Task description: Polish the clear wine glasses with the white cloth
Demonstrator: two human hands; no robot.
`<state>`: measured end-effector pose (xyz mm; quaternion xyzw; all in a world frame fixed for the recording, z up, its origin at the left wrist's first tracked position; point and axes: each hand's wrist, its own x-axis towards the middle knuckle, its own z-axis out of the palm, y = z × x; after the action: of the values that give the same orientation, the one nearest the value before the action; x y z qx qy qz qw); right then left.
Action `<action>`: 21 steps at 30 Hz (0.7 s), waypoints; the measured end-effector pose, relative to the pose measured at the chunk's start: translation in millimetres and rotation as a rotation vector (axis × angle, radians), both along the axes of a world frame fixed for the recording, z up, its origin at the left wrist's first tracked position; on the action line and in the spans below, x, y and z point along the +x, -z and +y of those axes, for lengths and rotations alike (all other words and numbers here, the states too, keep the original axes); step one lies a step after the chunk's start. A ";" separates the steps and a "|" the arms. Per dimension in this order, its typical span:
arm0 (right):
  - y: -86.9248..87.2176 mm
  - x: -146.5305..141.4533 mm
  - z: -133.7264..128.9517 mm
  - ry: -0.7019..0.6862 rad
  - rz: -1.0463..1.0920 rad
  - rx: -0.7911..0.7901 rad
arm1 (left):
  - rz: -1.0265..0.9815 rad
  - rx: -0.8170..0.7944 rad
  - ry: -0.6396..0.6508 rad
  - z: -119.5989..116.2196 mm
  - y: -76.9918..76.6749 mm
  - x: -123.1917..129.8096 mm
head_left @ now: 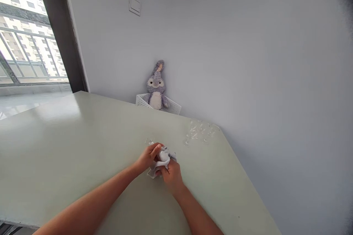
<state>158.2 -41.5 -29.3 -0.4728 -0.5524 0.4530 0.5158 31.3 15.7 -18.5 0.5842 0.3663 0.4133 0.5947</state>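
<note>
left hand (149, 155) and right hand (173, 177) are pinching a pale cloth (162, 163) between them; clear glassware (200, 130) is sitting beyond, rightward.

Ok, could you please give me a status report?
Left hand, right hand: grip on pale cloth. Clear piece close beyond left hand, possibly in the way. Other clear pieces apart.

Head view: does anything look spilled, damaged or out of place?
Nothing looks spilled. Only a small dark speck stands out on the pale table, nearer than the right hand and to its right; I can't tell whether it's dirt. The clear pieces near the far edge are too faint to check for damage.
</note>
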 end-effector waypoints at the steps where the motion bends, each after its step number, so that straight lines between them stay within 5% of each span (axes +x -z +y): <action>1: -1.2 0.8 1.5 -0.007 0.082 -0.046 | 0.022 0.041 -0.021 -0.6 -0.1 -0.2; 6: -10.7 11.6 11.1 -0.007 0.729 -0.310 | -0.031 0.206 -0.015 -4.5 -3.2 -0.6; 9: -12.8 15.1 12.1 -0.034 0.867 -0.371 | -0.074 0.175 0.049 -4.4 -4.6 -1.2; 12: -12.3 12.8 9.5 -0.070 0.761 -0.304 | -0.076 0.114 0.057 -2.9 -6.7 -2.8; 18: -7.6 3.1 1.1 0.009 0.173 -0.114 | -0.031 -0.012 0.066 0.2 -8.4 -2.2; 21: -7.5 0.5 0.2 0.008 0.151 -0.115 | 0.097 0.027 0.041 1.4 -6.5 -2.1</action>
<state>158.7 -41.3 -21.8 -0.4684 -0.4829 0.5165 0.5298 29.2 17.1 -11.9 0.6188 0.3771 0.3770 0.5769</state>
